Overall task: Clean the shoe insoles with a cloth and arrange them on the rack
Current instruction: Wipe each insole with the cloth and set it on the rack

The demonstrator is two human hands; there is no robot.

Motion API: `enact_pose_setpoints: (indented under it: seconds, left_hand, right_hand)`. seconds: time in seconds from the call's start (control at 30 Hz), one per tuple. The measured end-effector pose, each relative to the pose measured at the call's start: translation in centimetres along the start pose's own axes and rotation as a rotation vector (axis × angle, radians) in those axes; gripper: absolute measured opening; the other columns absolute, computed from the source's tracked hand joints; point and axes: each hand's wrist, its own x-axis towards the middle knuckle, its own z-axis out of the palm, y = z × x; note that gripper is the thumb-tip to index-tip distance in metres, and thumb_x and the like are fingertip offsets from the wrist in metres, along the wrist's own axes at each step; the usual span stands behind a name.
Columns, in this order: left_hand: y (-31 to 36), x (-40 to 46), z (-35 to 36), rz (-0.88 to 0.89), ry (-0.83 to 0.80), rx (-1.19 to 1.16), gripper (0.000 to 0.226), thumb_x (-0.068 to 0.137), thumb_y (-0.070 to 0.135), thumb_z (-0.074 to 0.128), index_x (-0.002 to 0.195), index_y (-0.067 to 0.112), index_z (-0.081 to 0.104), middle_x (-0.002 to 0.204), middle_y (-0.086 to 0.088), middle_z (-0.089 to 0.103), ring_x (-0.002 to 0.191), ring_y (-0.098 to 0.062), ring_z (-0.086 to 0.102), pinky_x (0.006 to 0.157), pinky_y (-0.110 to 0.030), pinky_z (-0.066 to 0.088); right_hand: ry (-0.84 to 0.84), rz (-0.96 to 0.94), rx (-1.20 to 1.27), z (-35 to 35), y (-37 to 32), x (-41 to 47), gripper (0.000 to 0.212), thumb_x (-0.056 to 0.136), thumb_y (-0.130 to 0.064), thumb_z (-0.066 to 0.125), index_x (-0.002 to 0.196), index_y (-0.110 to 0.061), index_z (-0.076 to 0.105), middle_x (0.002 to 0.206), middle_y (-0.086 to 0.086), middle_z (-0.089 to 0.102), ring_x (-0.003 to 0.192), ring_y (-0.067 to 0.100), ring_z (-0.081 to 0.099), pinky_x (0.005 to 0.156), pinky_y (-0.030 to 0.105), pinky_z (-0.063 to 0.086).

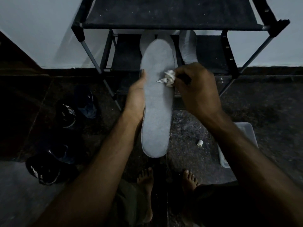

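Observation:
A long grey insole point(157, 102) is held upright in front of me, toe end up. My left hand point(136, 97) grips its left edge from behind, thumb on the front. My right hand point(198, 89) pinches a crumpled white cloth point(168, 78) and presses it on the insole's upper right part. Behind it stands the black shoe rack point(172, 23). On its lower shelf lie other grey insoles point(187, 46), partly hidden by the held one.
Dark sneakers point(47, 167) and another pair point(77, 110) lie on the floor at the left. A clear plastic box point(246, 131) sits at the right, a small white piece point(200, 143) beside it. My bare feet point(146, 177) are below.

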Motion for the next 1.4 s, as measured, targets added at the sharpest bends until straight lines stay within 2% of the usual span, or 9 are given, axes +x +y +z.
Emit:
enact_pose_setpoints:
  seconds: [0.2,0.4,0.63,0.77,0.93,1.03,1.17,1.23,1.4]
  left_hand:
    - [1.0,-0.3,-0.4,-0.015,0.115,-0.099,0.044,0.103,0.034,0.036,0.121,0.001,0.058,0.11,-0.014,0.065,0.103,-0.028,0.063,0.091,-0.035,0.051]
    - [1.0,-0.9,0.0,0.026,0.124,0.108,0.05,0.104,0.035,0.031,0.139,0.001,0.043,0.142,-0.017,0.049,0.13,-0.03,0.047,0.059,-0.01,0.049]
    - [1.3,0.4,-0.2,-0.1,0.133,-0.051,0.059,0.105,0.037,0.027,0.081,0.0,0.066,0.086,-0.013,0.059,0.081,-0.02,0.058,0.073,-0.03,0.048]
    - [1.0,-0.4,0.7,-0.056,0.078,-0.001,0.049,0.106,0.031,0.023,0.097,-0.001,0.058,0.08,-0.007,0.062,0.075,-0.015,0.061,0.062,-0.021,0.052]
    - [1.0,-0.6,0.3,-0.064,0.124,-0.095,0.052,0.104,0.037,0.03,0.089,0.006,0.069,0.095,-0.013,0.065,0.083,-0.024,0.062,0.075,-0.03,0.052]
    - [1.1,-1.2,0.8,-0.02,0.157,-0.063,0.049,0.105,0.033,0.027,0.124,-0.003,0.055,0.131,-0.021,0.057,0.107,-0.036,0.06,0.066,-0.016,0.053]
    - [0.8,-0.7,1.7,0.045,0.127,0.069,0.056,0.106,0.027,0.022,0.095,-0.004,0.067,0.068,-0.007,0.068,0.071,-0.01,0.068,0.086,-0.022,0.051]
    - [0.7,0.0,1.5,0.014,0.137,-0.016,0.053,0.106,0.033,0.026,0.077,0.011,0.066,0.048,0.004,0.062,0.048,-0.002,0.062,0.059,-0.015,0.052]
    - [0.1,-0.1,0.4,-0.047,0.124,-0.149,0.047,0.101,0.043,0.037,0.092,0.006,0.065,0.07,-0.008,0.073,0.062,-0.016,0.07,0.055,-0.024,0.057]
  right_hand:
    - [-0.572,-0.122,0.027,-0.9,-1.0,-0.3,0.009,0.086,-0.012,0.071,0.092,-0.02,0.073,0.088,-0.016,0.063,0.074,-0.007,0.057,0.067,0.005,0.042]
    - [-0.077,-0.051,-0.022,0.1,-0.1,-0.1,0.012,0.087,-0.009,0.07,0.098,-0.01,0.073,0.092,0.005,0.068,0.075,0.008,0.059,0.07,0.016,0.049]
    - [-0.412,-0.145,0.088,-0.2,-1.4,-0.6,0.01,0.085,-0.011,0.071,0.094,-0.015,0.074,0.089,-0.011,0.065,0.073,-0.007,0.057,0.068,0.004,0.043]
    - [-0.061,-0.045,-0.004,0.4,-0.6,-0.4,0.014,0.087,-0.012,0.069,0.1,-0.01,0.073,0.094,0.005,0.069,0.077,0.01,0.06,0.071,0.023,0.05]
    - [-0.462,-0.11,0.101,0.0,-1.8,-0.8,0.01,0.085,-0.013,0.072,0.094,-0.017,0.075,0.085,-0.017,0.064,0.076,-0.004,0.061,0.07,0.009,0.047]
    - [-0.382,-0.095,0.142,0.3,-1.6,-0.6,0.011,0.086,-0.013,0.072,0.095,-0.017,0.075,0.088,-0.012,0.067,0.08,0.001,0.062,0.071,0.011,0.048]
    - [-0.018,-0.084,0.014,1.6,-0.8,-1.0,0.01,0.089,-0.016,0.068,0.097,-0.015,0.073,0.091,0.0,0.068,0.08,0.01,0.06,0.073,0.03,0.052]
    - [-0.062,-0.117,0.018,1.9,-1.2,-1.2,0.01,0.089,-0.013,0.067,0.096,-0.013,0.074,0.089,0.001,0.068,0.08,0.011,0.059,0.073,0.031,0.05]
    - [-0.465,-0.114,0.153,0.2,-2.2,-0.7,0.01,0.086,-0.014,0.071,0.095,-0.017,0.075,0.09,-0.01,0.069,0.08,0.003,0.063,0.072,0.022,0.051]
